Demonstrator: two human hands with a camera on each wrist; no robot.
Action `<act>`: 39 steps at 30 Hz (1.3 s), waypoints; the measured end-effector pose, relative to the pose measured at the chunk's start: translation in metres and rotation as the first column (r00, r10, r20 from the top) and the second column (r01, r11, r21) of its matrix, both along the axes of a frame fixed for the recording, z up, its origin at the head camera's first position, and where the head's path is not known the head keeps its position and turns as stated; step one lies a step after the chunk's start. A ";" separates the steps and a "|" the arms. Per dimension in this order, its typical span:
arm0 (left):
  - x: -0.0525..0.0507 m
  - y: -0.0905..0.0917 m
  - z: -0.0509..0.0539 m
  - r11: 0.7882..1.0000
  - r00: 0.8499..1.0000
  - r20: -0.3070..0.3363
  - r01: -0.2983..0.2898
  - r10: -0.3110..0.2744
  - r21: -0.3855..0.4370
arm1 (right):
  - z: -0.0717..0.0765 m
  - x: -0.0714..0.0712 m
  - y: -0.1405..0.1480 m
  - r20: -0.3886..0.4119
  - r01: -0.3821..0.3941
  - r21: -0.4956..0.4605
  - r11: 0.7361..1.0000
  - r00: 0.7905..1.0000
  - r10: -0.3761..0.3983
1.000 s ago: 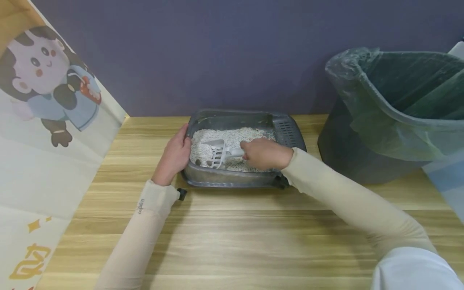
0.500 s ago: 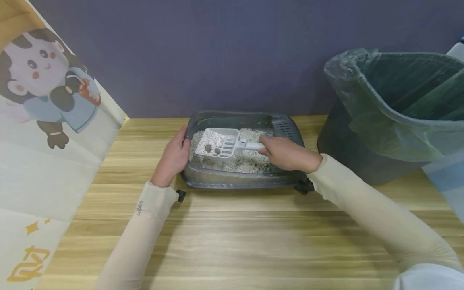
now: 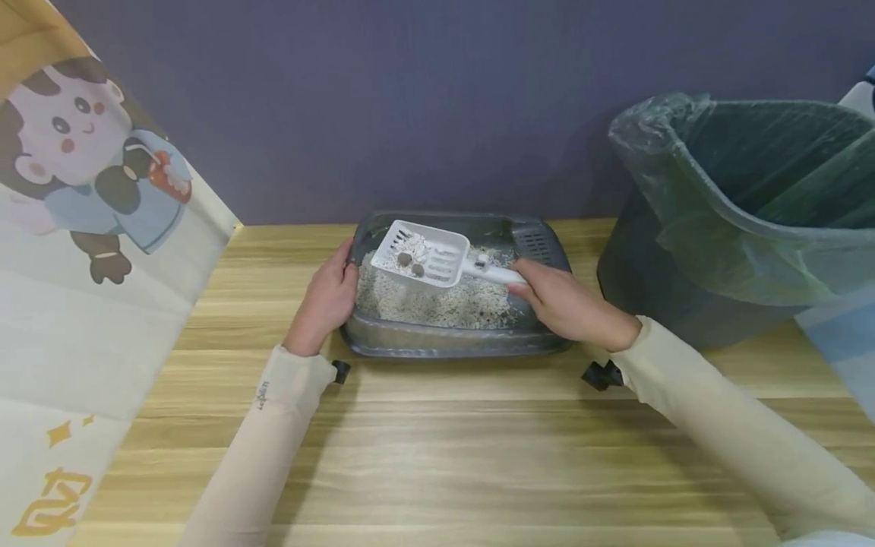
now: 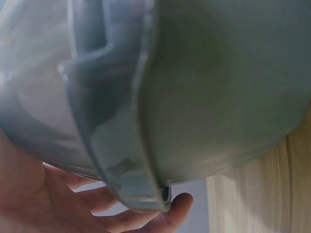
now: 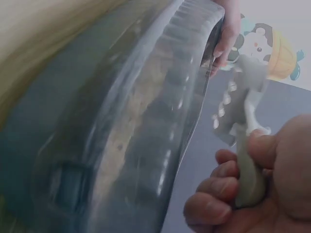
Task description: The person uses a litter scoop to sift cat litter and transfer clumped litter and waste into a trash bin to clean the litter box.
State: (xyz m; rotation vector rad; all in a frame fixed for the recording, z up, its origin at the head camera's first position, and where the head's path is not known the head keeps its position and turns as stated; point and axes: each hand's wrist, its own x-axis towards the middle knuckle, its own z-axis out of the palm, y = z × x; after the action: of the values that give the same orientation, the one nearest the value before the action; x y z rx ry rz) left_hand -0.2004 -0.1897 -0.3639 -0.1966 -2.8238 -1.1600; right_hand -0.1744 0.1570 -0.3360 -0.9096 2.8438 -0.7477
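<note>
My right hand (image 3: 570, 304) grips the handle of a white slotted litter scoop (image 3: 451, 260), its fingers wrapped round it in the right wrist view. The scoop is raised over the grey litter box (image 3: 437, 340). In its pan lie two dark clumps (image 3: 410, 264) and some pale litter. A layer of pale grainy litter (image 3: 437, 305) covers the floor of the box. My left hand (image 3: 324, 296) holds the box by its left rim. In the left wrist view its fingers (image 4: 129, 219) curl at the edge of the rim; the thumb is not plain there.
A tall dark bin (image 3: 656, 258) with a greenish plastic liner (image 3: 759, 262) stands right of the box. Behind runs a dark blue wall (image 3: 424, 106). A white panel with a cartoon figure (image 3: 96, 167) borders the wooden tabletop (image 3: 451, 448) on the left.
The scoop has come up out of the litter and swung level, carrying the clumps and some litter. My right hand moved right with it. My left hand stayed on the rim.
</note>
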 end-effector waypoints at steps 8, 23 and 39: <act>0.003 -0.002 0.002 1.000 1.000 -0.002 0.000 0.000 -0.012 | 0.011 0.002 0.018 0.011 0.020 -0.024 1.000 1.000 -0.020; 0.006 -0.002 0.003 1.000 1.000 -0.005 0.026 -0.026 0.005 | 0.033 0.002 0.042 -0.219 0.056 -0.010 0.998 0.974 -0.056; 0.006 -0.002 0.005 1.000 1.000 -0.006 0.029 -0.029 0.002 | -0.008 0.007 0.038 -0.303 0.123 -0.158 0.980 0.938 -0.167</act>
State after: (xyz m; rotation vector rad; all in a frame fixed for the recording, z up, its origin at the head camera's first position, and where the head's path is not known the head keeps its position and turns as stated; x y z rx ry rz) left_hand -0.1943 -0.1919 -0.3593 -0.2415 -2.8235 -1.1661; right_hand -0.1671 0.1953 -0.3442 -0.9172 3.2032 -0.8984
